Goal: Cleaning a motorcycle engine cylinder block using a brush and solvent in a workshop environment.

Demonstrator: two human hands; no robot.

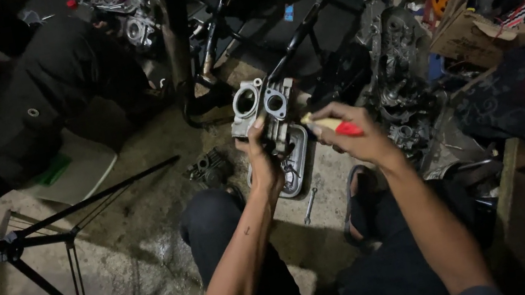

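My left hand (260, 157) grips a grey cast-metal engine part (260, 106) with two round ports, held up over the floor. My right hand (355, 135) holds a small tool with a red handle and a pale tip (331, 126), its tip close to the right side of the metal part. Just beneath the part, a flat metal cover (295, 167) lies on the floor. My knees in dark trousers show below both forearms.
A spanner (310, 205) lies on the concrete between my legs. A small dark finned piece (207, 168) sits left of the cover. Engine parts (399, 66) and a cardboard box (473, 35) crowd the right. A black tripod (40, 233) stands at left, with a seated person (60, 82) beyond it.
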